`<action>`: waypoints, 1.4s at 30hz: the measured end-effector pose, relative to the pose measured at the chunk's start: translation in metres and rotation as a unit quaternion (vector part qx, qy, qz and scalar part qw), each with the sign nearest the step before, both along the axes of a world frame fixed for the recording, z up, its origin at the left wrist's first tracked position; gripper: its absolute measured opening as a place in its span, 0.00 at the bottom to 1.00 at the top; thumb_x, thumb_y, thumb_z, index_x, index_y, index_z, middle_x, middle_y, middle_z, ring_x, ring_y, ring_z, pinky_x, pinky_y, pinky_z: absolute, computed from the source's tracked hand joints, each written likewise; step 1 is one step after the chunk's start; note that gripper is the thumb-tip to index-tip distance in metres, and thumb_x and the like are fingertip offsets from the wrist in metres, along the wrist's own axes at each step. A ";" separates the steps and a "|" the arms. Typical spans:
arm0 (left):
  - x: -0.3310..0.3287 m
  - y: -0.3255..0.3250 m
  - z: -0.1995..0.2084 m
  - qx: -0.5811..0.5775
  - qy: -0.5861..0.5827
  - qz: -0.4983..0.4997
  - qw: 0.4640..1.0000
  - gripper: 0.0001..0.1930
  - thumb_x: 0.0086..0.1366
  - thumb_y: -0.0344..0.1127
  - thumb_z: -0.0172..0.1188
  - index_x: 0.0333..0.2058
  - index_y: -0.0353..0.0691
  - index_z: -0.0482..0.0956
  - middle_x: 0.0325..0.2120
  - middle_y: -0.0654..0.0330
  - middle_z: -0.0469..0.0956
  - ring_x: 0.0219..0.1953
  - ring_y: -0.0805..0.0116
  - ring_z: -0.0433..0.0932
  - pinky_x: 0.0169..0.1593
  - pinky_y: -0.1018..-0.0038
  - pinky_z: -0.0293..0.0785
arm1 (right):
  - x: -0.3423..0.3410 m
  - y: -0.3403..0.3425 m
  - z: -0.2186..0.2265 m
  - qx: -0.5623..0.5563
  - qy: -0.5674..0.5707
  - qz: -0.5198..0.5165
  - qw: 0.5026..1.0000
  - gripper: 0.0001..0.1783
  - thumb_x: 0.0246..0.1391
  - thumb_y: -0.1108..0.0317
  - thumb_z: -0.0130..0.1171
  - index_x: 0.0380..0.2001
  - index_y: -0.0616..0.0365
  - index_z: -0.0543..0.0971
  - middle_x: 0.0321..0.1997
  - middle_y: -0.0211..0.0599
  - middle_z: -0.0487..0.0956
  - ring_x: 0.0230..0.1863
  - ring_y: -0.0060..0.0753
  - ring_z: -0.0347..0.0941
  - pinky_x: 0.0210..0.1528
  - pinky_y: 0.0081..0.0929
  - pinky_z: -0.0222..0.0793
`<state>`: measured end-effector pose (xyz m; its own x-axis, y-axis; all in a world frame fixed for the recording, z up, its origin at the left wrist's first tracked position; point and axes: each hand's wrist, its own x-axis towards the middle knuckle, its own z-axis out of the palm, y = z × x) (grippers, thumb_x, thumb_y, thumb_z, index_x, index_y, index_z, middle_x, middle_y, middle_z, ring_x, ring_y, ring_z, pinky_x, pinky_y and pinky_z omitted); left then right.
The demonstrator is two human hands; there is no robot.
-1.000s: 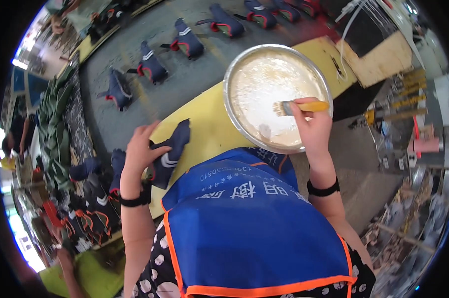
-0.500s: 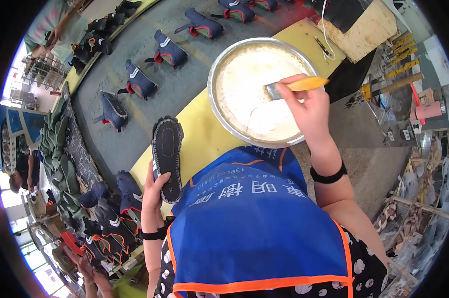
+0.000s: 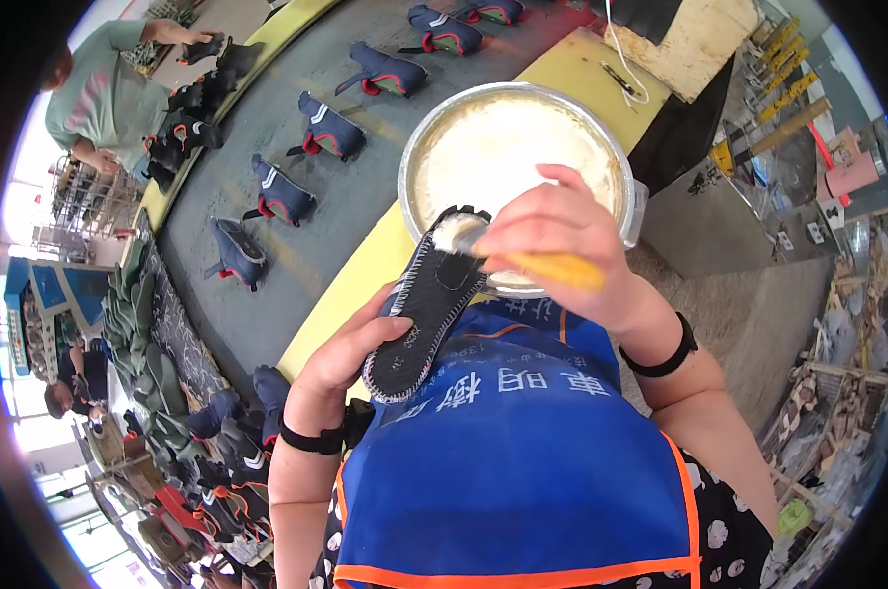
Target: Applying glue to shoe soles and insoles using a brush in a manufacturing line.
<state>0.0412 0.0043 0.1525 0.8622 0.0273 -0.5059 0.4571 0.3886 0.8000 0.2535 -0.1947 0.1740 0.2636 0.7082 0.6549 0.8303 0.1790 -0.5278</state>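
My left hand (image 3: 353, 346) grips a dark shoe upper (image 3: 426, 319), its stitched black underside facing up and tilted toward the bowl. In my right hand (image 3: 562, 236) is a paintbrush (image 3: 552, 268) with a yellow handle, closed in the fingers. The bristles rest on the toe end of the underside, where a patch of white paste shows. Just beyond, a round metal bowl (image 3: 411, 157) holds creamy white glue-like liquid (image 3: 503, 142). My right hand hangs partly over its near rim.
Several navy shoe uppers (image 3: 331, 130) stand in a row on the grey conveyor belt (image 3: 365, 162). Piled green and dark shoe parts (image 3: 134, 334) lie at left. A white cable (image 3: 620, 49) and a small cutter (image 3: 618, 77) lie on the yellow ledge. Another person (image 3: 110, 93) handles shoes across the belt.
The left hand has brought the shoe upper right, against the bowl's near side. The brush has moved from over the bowl onto the toe end, leaving white paste there. The belt's shoes have shifted.
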 end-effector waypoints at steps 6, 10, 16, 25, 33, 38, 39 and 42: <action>0.003 -0.005 0.010 -0.019 0.011 0.003 1.000 0.32 0.66 0.37 0.53 0.67 0.31 0.62 0.57 0.54 0.75 0.57 0.70 0.73 0.61 0.75 0.68 | 0.002 0.004 -0.013 -0.019 -0.001 0.019 1.000 0.11 0.46 0.71 0.73 0.36 0.47 0.86 0.36 0.23 0.82 0.39 0.27 0.78 0.63 0.38 0.59; -0.008 -0.002 0.004 -0.034 -0.027 0.033 0.998 0.35 0.63 0.36 0.53 0.68 0.30 0.60 0.59 0.52 0.74 0.58 0.68 0.74 0.60 0.76 0.69 | 0.027 0.007 -0.038 -0.049 0.105 -0.075 0.990 0.07 0.50 0.68 0.70 0.34 0.48 0.84 0.34 0.26 0.81 0.37 0.30 0.78 0.49 0.31 0.67; -0.012 -0.003 0.011 -0.075 -0.016 0.054 0.996 0.39 0.60 0.38 0.55 0.68 0.28 0.59 0.61 0.50 0.72 0.61 0.66 0.72 0.65 0.75 0.65 | 0.000 0.018 -0.019 0.060 0.222 0.066 0.971 0.08 0.50 0.79 0.70 0.34 0.59 0.83 0.34 0.35 0.81 0.36 0.32 0.78 0.40 0.26 0.73; -0.028 0.016 -0.030 0.064 -0.064 0.009 0.996 0.42 0.56 0.39 0.61 0.69 0.31 0.60 0.61 0.51 0.71 0.63 0.61 0.69 0.67 0.69 0.60 | 0.009 0.015 -0.033 -0.027 0.233 -0.106 0.966 0.06 0.56 0.74 0.67 0.29 0.61 0.78 0.24 0.32 0.77 0.21 0.18 0.72 0.25 0.20 0.68; -0.025 0.009 -0.030 0.103 -0.089 0.021 0.990 0.43 0.56 0.38 0.62 0.69 0.32 0.59 0.61 0.51 0.70 0.63 0.61 0.68 0.68 0.66 0.60 | -0.009 0.022 -0.040 -0.014 0.240 -0.136 0.961 0.10 0.59 0.72 0.65 0.26 0.60 0.75 0.18 0.32 0.75 0.19 0.19 0.72 0.24 0.22 0.65; -0.027 0.009 -0.037 0.160 -0.109 0.018 0.981 0.42 0.56 0.38 0.62 0.69 0.33 0.59 0.62 0.51 0.70 0.63 0.61 0.69 0.68 0.66 0.60 | -0.010 0.027 -0.034 0.017 0.231 -0.156 0.960 0.10 0.60 0.75 0.64 0.26 0.61 0.74 0.19 0.25 0.72 0.20 0.10 0.65 0.22 0.17 0.58; -0.026 0.009 -0.037 0.173 -0.114 0.020 0.978 0.42 0.57 0.38 0.62 0.69 0.33 0.59 0.62 0.51 0.70 0.63 0.61 0.69 0.67 0.66 0.61 | -0.011 0.030 -0.035 0.065 0.253 -0.141 0.955 0.10 0.60 0.74 0.64 0.26 0.61 0.74 0.18 0.26 0.71 0.20 0.11 0.64 0.22 0.18 0.58; -0.021 0.002 -0.039 0.172 -0.116 0.056 0.977 0.41 0.58 0.38 0.61 0.70 0.33 0.58 0.62 0.51 0.70 0.63 0.62 0.68 0.67 0.66 0.61 | -0.017 0.032 -0.040 -0.003 0.214 -0.201 0.956 0.11 0.58 0.70 0.66 0.25 0.59 0.74 0.17 0.34 0.73 0.17 0.24 0.69 0.23 0.25 0.64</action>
